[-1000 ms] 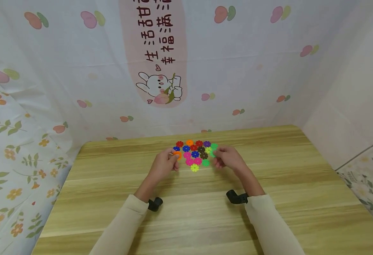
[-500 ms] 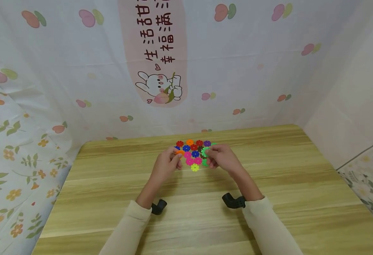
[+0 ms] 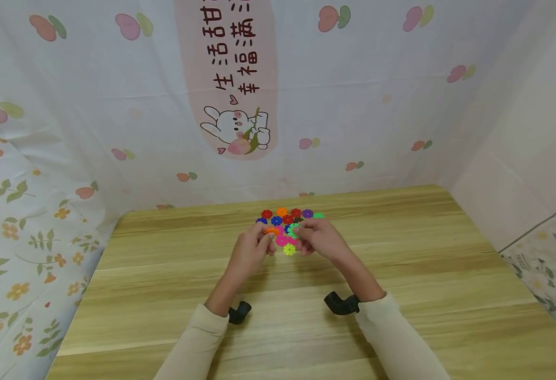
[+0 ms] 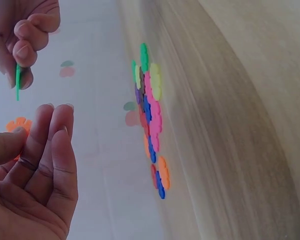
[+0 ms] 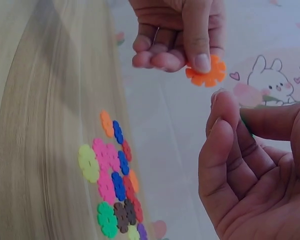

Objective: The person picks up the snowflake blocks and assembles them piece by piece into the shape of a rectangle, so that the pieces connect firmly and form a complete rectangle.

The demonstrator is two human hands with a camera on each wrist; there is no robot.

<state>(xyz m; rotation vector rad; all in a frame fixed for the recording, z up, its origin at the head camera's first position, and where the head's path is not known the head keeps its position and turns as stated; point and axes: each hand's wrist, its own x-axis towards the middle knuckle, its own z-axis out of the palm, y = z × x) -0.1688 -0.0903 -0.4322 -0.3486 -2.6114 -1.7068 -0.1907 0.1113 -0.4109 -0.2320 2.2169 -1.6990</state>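
Observation:
My left hand (image 3: 248, 251) pinches an orange notched plastic disc (image 3: 272, 231) between thumb and forefinger. That orange disc (image 5: 208, 74) faces the camera in the right wrist view. Close beside it, my right hand (image 3: 324, 240) pinches a green notched disc (image 3: 294, 230), which the left wrist view shows edge-on. The two held discs are apart, raised above the table. Flat below and behind lie several more such discs: a lime-yellow disc (image 3: 289, 249), a pink disc (image 3: 282, 240), a blue disc (image 3: 276, 220), a red disc (image 3: 267, 214) and a purple disc (image 3: 308, 214). My right hand covers some.
The loose discs lie near the far edge of a wood-grain table (image 3: 278, 327). Behind it hangs a white printed curtain (image 3: 335, 95) with a rabbit picture. A black wrist mount (image 3: 342, 303) sits on the right forearm, another (image 3: 240, 312) on the left.
My right hand has brought the green disc leftward from the right side of the disc group. My left hand has shifted slightly right and turned the orange disc flatter. The gap between them has narrowed.

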